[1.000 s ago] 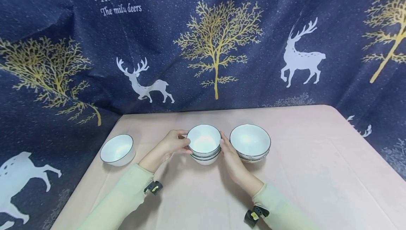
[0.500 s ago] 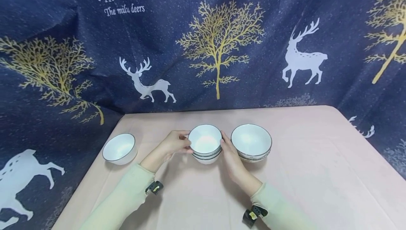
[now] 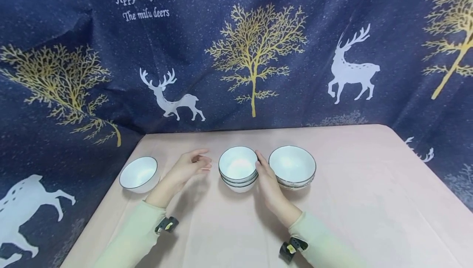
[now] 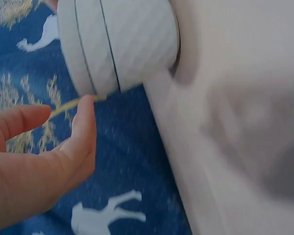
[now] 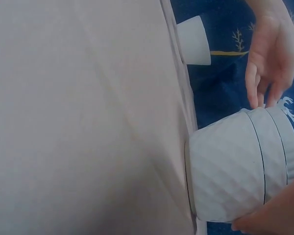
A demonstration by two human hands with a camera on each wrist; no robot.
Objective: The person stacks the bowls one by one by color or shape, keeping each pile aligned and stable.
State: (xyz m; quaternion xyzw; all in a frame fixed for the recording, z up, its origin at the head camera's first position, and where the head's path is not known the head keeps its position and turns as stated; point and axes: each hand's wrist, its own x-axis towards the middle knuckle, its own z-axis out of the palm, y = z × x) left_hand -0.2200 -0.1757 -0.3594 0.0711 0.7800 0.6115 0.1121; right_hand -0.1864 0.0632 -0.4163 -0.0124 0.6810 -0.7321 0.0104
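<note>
A stack of white dark-rimmed bowls (image 3: 238, 163) stands mid-table, with a faceted outer surface in the wrist views. My left hand (image 3: 187, 168) is off its left side, fingers loosely bent and holding nothing. In the left wrist view a gap shows between thumb (image 4: 27, 120) and index finger, just below the stack (image 4: 122, 44). Along the stack's right side lies my right hand (image 3: 271, 186), fingers extended against the bowls and thumb near the top rim. The right wrist view has part of that hand at the lower edge of the stack (image 5: 230, 169).
Right of the middle stack stand wider nested bowls (image 3: 292, 164) with a patterned outside, close to my right hand. A single white bowl (image 3: 138, 173) sits at the table's left edge. The pink-covered table (image 3: 229, 231) ends at a dark blue curtain (image 3: 177, 34) with deer and trees.
My left hand has let go of the middle stack and moved left, away from it. The right hand stays at the stack's right side. The bowls stand where they were.
</note>
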